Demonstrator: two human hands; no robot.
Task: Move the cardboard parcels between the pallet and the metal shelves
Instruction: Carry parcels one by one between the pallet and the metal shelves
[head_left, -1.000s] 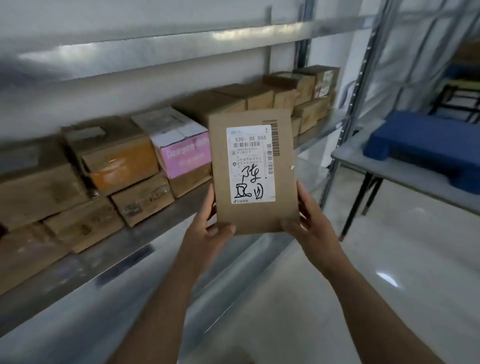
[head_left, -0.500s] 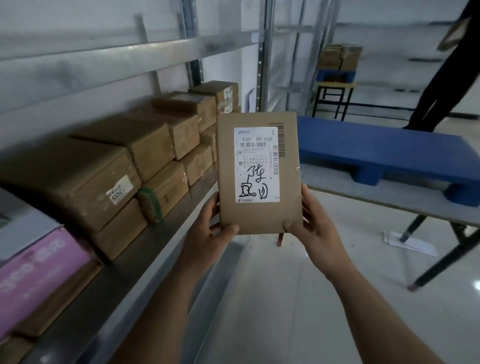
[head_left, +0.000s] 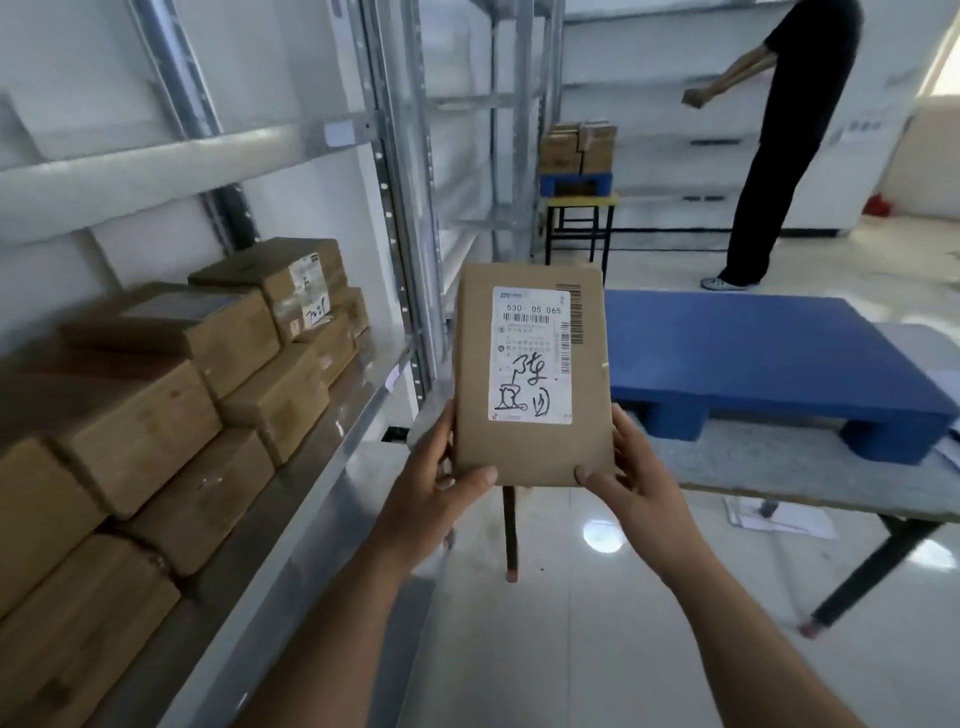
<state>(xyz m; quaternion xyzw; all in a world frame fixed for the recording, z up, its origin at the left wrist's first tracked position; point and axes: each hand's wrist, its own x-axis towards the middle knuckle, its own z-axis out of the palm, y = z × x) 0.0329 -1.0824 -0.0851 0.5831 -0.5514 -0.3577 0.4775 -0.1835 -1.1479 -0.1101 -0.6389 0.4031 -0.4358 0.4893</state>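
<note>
Only the head view to go on here. Both hands are wrapped around one flat cardboard parcel (head_left: 532, 374), held upright out in front with the label facing the camera. The left hand (head_left: 436, 478) grips the lower left corner, thumb over the front face, and the right hand (head_left: 631, 478) does the same on the lower right corner. So both are clamped on it and it's in the air, not resting on anything.

To the left of the left hand is the metal shelf (head_left: 332, 441), loaded with stacked brown boxes (head_left: 171, 395). Beyond and to the right of the right hand sits the blue pallet (head_left: 769, 358), on a grey table (head_left: 810, 478), top bare as far as I can see. Someone else stands way off in the back.

My read: this is the carry step, parcel heading for the pallet. Next move should be reaching forward and right, tipping the parcel flat, setting it on the pallet top, then letting go.
</note>
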